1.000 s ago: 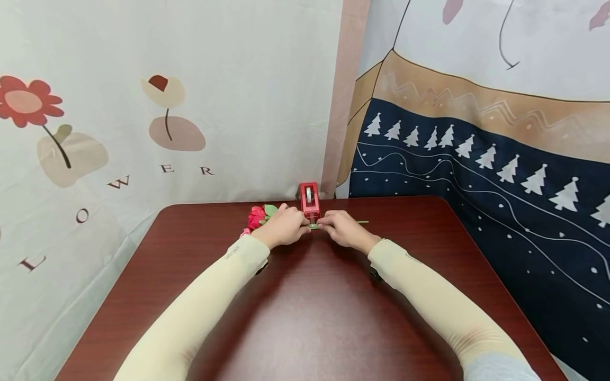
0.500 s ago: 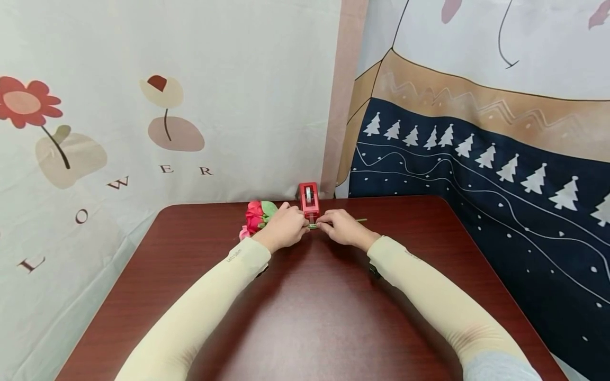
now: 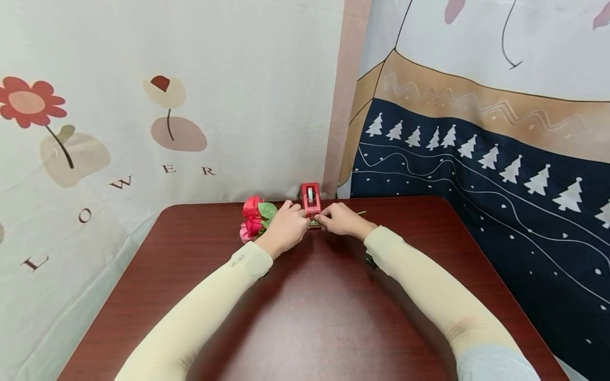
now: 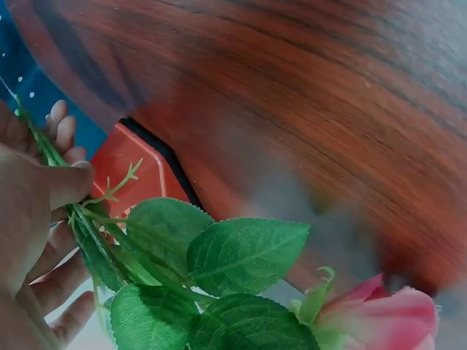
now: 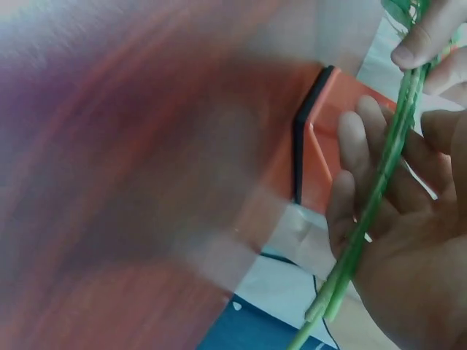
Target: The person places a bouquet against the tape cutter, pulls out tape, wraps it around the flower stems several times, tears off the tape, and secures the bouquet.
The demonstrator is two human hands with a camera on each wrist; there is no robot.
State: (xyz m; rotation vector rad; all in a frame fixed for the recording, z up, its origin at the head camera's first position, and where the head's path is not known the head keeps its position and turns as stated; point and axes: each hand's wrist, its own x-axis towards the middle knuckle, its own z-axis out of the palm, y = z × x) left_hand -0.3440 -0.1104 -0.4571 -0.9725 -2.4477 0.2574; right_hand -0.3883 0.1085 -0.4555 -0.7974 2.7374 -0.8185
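My left hand [image 3: 288, 228] grips a small bunch of roses by the stems, thumb pressed over them in the left wrist view. Red rose heads [image 3: 252, 206] and a pink rose [image 4: 387, 317] lie to its left, with green leaves [image 4: 248, 255] close by. The green stems [image 5: 383, 171] run across the palm side of my right hand [image 3: 344, 219]. Its thumb and forefinger come together right at the stems; I cannot tell what they pinch. Just behind both hands stands a red tape dispenser [image 3: 311, 209], its front end by the fingertips.
The dark red-brown wooden table [image 3: 310, 317] has its back edge close behind the dispenser. A pale printed cloth [image 3: 257, 106] hangs behind it, and a navy cloth with white trees [image 3: 476, 185] hangs at the right.
The rose heads have turned and shifted out, so more of them shows left of the left hand. My right hand has risen slightly toward the dispenser, and the free stem end has moved up.
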